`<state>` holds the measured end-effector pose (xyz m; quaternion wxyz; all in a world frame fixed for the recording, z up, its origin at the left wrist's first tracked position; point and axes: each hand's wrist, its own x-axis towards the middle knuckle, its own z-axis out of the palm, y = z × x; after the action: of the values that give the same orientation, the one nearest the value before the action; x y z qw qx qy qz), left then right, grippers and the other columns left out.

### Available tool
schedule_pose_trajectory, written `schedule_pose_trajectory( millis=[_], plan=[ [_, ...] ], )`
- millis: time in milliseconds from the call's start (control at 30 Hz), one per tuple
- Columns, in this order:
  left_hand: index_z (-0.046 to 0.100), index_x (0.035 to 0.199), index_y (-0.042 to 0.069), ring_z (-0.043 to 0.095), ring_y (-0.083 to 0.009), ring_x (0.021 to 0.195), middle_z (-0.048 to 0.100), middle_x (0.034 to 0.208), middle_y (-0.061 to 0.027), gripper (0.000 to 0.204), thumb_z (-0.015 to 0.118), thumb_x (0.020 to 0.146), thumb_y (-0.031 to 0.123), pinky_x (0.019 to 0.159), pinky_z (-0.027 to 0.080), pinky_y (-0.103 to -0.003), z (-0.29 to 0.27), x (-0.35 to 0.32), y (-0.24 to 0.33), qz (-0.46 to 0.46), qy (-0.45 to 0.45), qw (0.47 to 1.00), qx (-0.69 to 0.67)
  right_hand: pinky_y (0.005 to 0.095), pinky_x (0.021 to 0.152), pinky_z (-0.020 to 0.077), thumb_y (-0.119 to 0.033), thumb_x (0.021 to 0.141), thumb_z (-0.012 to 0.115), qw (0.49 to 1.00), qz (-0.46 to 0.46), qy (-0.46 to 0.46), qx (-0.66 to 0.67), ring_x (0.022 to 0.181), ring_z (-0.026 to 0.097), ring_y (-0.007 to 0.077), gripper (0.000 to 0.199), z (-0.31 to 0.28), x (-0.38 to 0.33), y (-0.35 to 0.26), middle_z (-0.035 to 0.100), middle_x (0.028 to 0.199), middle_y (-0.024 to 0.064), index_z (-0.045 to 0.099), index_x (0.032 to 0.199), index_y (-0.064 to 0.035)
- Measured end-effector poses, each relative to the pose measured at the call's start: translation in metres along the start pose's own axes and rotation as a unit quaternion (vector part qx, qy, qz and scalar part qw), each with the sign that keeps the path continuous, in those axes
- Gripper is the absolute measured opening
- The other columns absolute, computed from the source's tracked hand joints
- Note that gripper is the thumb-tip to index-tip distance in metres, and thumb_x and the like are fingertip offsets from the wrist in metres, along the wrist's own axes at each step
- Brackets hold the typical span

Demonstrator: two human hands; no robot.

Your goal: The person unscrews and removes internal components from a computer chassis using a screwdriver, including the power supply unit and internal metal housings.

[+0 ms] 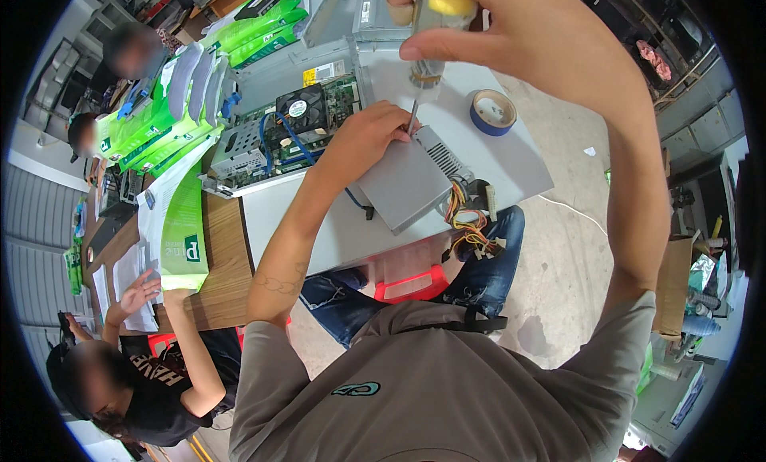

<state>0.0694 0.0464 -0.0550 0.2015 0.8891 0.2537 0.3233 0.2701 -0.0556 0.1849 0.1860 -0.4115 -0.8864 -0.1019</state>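
**Inspector:** Start at the far left. What lies out beyond the left hand?

**Onlooker:** A seated person (152,382) in a dark shirt at the wooden bench (223,262), one hand raised over white papers. Above them, stacks of green and white boxes (171,119). All well apart from the left hand.

**Inspector:** Nearer in?

**Onlooker:** An opened computer case (319,79) lies flat just left of the left hand. Its green board carries a black cooling fan (302,111), with a blue cable looping beside it.

**Inspector:** The left hand itself?

**Onlooker:** The left hand (363,139) rests on a grey power supply unit (407,183), fingers curled, the tips pinched around the lower end of a screwdriver shaft (413,117). The unit sits tilted on the grey panel (351,223), directly beneath that hand. Its bundle of coloured wires (467,223) hangs off to the right, below both hands.

**Inspector:** And the right hand?

**Onlooker:** The right hand (479,31) is raised above the left, closed around the screwdriver's yellow handle (443,7), thumb lying across it. The shaft runs straight down to the left fingertips.

**Inspector:** Further right?

**Onlooker:** A roll of blue tape (492,112) lies flat on the panel, just beneath the right wrist, clear of the unit.
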Motion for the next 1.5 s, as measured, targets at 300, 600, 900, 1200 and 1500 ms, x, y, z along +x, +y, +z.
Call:
schedule_pose_trajectory(
  millis=[300,600,900,1200,1500],
  plan=[
    [0.061,0.102,-0.001,0.065,-0.0358,0.095,0.066,0.1,-0.015,0.015,0.065,0.089,-0.007,0.085,0.052,-0.042,-0.008,0.007,0.007,0.007,-0.018,0.999,-0.029,0.0389,0.069,0.0478,-0.029,0.092,0.076,0.996,0.034,0.042,0.066,0.063,0.057,0.0267,0.03,0.002,-0.003,0.03,0.064,0.074,0.0131,0.068,0.105,-0.0028],
    [0.061,0.104,-0.001,0.064,-0.0325,0.099,0.065,0.1,-0.0147,0.014,0.062,0.091,-0.008,0.086,0.051,-0.041,-0.01,0.021,0.022,-0.008,-0.06,0.997,-0.04,0.036,0.069,0.0493,-0.026,0.092,0.078,0.99,-0.019,0.105,0.097,0.071,0.063,0.0214,0.029,0.013,-0.014,0.058,0.066,0.08,0.0117,0.068,0.104,-0.001],
    [0.065,0.103,-0.003,0.069,-0.028,0.093,0.069,0.102,-0.0134,0.015,0.064,0.089,-0.008,0.089,0.055,-0.035,0.029,0.1,0.003,-0.046,-0.114,0.985,-0.119,0.0236,0.051,0.0487,-0.023,0.096,0.078,0.984,0.124,0.123,0.034,0.056,0.062,0.0099,0.027,-0.014,-0.064,0.076,0.07,0.076,0.0069,0.067,0.106,-0.0007],
    [0.067,0.105,-0.003,0.069,-0.0314,0.096,0.071,0.1,-0.018,0.019,0.062,0.087,-0.008,0.088,0.056,-0.041,0.119,0.169,-0.036,0.009,-0.287,0.955,-0.078,0.0205,0.058,0.0484,-0.014,0.096,0.078,0.883,0.362,0.245,0.168,0.066,0.06,0.0053,0.026,0.026,-0.193,0.118,0.068,0.086,0.002,0.069,0.117,-0.0008],
    [0.062,0.125,0.0,0.061,-0.0404,0.114,0.066,0.121,-0.0182,0.047,0.076,0.09,0.027,0.1,0.049,-0.047,0.034,0.068,0.069,-0.036,-0.083,0.989,0.119,0.0283,0.059,0.0559,-0.01,0.101,0.071,0.717,0.481,0.385,0.327,0.07,0.066,0.0148,0.018,0.175,-0.293,0.076,0.069,0.1,0.0111,0.065,0.113,0.0024]
  ],
)
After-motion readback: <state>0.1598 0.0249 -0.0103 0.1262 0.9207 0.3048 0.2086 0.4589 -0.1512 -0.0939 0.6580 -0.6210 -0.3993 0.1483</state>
